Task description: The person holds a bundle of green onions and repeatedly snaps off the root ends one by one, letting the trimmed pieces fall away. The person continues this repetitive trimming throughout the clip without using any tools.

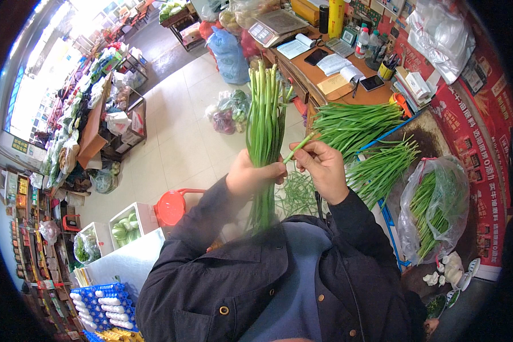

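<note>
My left hand [256, 173] is wrapped around a thick bundle of long green leafy stalks [263, 132], which look like garlic greens or chives. The pale cut ends point away from me, and the leaves hang down toward my jacket, blurred. In the fingers of my right hand [320, 164] is a single stalk [299, 146], pinched near its pale end and slanting out beside the bundle. Below my hands, loose leaf scraps [298, 194] lie scattered. To the right rest two piles of the greens, a larger pile [355, 124] and a smaller pile [382, 169].
A wooden desk [299, 70] at the upper right bears a scale [278, 25], phones, papers and bottles. A clear plastic bag of greens [434, 209] sits at the right. On the left are a red plastic stool [171, 208], a foam box of cabbages [130, 226] and egg trays [104, 305].
</note>
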`<act>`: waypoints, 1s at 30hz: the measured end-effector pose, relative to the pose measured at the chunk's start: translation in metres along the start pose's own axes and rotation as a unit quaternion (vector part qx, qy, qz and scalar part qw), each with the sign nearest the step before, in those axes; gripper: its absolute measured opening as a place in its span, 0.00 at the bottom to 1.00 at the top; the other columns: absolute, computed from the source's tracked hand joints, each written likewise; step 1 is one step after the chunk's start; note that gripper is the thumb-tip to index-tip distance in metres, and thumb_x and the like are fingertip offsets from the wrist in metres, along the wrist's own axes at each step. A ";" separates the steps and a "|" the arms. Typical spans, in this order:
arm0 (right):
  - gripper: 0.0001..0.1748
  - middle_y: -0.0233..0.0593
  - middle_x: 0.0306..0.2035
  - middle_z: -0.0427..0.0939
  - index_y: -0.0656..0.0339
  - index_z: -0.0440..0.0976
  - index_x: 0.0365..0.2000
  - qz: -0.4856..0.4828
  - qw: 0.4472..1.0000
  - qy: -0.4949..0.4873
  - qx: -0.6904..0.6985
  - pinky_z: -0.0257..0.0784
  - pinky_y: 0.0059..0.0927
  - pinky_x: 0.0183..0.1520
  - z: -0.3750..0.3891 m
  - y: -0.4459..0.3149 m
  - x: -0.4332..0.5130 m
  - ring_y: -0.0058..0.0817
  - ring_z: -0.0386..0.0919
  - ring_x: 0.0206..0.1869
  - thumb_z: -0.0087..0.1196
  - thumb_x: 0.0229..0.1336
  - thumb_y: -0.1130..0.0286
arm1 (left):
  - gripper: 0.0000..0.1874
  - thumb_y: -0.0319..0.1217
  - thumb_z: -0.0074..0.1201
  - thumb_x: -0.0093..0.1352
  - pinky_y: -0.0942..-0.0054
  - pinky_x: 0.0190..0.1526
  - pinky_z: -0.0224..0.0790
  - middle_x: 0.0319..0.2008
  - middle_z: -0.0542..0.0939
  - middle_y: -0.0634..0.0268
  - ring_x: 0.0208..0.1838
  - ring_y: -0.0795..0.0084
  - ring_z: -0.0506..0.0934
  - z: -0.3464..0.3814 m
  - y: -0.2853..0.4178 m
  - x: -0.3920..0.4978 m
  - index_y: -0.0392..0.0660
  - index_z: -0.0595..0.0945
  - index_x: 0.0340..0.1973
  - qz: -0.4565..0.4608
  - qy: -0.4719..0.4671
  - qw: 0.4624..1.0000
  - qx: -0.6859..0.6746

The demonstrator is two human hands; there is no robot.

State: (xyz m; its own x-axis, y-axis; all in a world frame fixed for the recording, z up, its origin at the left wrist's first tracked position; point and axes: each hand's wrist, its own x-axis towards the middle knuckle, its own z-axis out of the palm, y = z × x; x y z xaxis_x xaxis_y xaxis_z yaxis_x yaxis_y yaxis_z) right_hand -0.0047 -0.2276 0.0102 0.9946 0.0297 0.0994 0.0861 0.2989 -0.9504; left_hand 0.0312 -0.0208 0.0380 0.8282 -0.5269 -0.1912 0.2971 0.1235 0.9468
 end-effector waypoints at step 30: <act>0.15 0.32 0.33 0.80 0.72 0.81 0.48 -0.024 0.999 0.022 -0.012 0.71 0.20 0.32 0.003 0.002 0.003 0.14 0.73 0.28 0.56 0.75 0.68 | 0.05 0.26 0.60 0.67 0.71 0.30 0.74 0.26 0.82 0.59 0.26 0.70 0.81 0.009 0.012 0.005 0.36 0.81 0.35 -0.045 0.022 0.998 0.033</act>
State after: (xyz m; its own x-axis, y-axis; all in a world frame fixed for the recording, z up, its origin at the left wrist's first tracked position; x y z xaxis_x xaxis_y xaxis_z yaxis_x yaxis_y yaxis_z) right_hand -0.0021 -0.2241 0.0090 0.9908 -0.0253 0.1330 0.1348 0.2751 -0.9519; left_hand 0.0346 -0.0295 0.0511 0.8197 -0.4965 -0.2857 0.3400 0.0204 0.9402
